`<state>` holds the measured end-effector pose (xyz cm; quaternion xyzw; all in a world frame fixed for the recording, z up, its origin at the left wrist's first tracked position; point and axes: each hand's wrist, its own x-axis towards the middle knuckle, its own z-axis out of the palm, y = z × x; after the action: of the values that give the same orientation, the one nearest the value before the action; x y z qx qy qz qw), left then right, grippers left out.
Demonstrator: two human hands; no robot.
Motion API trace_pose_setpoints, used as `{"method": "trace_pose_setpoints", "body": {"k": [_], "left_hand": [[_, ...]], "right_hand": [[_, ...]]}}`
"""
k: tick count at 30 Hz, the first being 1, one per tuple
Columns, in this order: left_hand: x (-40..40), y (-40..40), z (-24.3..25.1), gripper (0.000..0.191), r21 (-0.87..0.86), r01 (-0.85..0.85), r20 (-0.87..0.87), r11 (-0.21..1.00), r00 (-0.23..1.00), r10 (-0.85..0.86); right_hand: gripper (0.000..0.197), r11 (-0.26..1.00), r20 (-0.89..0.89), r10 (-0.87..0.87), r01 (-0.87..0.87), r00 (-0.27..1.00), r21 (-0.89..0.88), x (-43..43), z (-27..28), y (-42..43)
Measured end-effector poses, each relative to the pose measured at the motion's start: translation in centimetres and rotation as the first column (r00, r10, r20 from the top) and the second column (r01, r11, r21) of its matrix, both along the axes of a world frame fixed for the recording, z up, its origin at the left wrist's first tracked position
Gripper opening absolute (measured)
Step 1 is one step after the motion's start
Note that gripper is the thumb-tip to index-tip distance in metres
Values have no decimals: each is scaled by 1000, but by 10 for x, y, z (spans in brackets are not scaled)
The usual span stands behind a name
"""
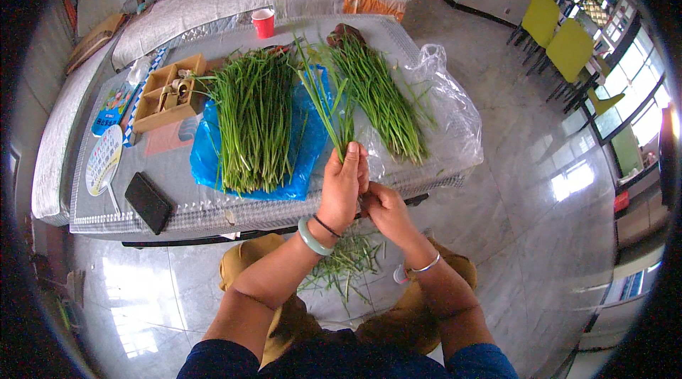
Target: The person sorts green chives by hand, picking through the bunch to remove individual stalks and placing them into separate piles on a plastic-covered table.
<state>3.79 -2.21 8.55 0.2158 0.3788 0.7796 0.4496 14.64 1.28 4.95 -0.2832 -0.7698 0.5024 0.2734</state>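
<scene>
My left hand (346, 176) is closed around a small bunch of green garlic chives (333, 112), whose leaves point away from me over the table's front part. Just below and right of it, my right hand (383, 208) has its fingers together at the lower end of the bunch; the stem ends are hidden. A large pile of chives (256, 123) lies on a blue plastic bag (205, 150) to the left. Another bundle of chives (378, 96) lies to the right, a dark brown clump at its far end. Loose trimmings (351, 256) lie on the floor between my knees.
The cloth-covered table (202, 208) holds a black phone (149, 202), a hand fan (104, 160), a wooden divided box (168, 92), a red cup (263, 23) and a clear plastic bag (453, 102). A sofa (213, 11) stands behind it; yellow chairs (570, 48) stand at the far right.
</scene>
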Motion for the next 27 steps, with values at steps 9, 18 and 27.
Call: {"method": "trace_pose_setpoints", "body": {"k": [9,18,27], "left_hand": [[-17,-4,15,19,44,162,71,986,984,-165],[20,-17,-19,26,-309,455,-128,835,850,-510],[43,-34,-30,24,-367,670,-57,645,676,-734]], "right_hand": [[16,950,-158,-107,148,982,274,14,-1,27],[33,954,-280,-38,-48,959,-296,21,20,29],[22,734,-445,-341,-61,828,-677,33,46,31]]}}
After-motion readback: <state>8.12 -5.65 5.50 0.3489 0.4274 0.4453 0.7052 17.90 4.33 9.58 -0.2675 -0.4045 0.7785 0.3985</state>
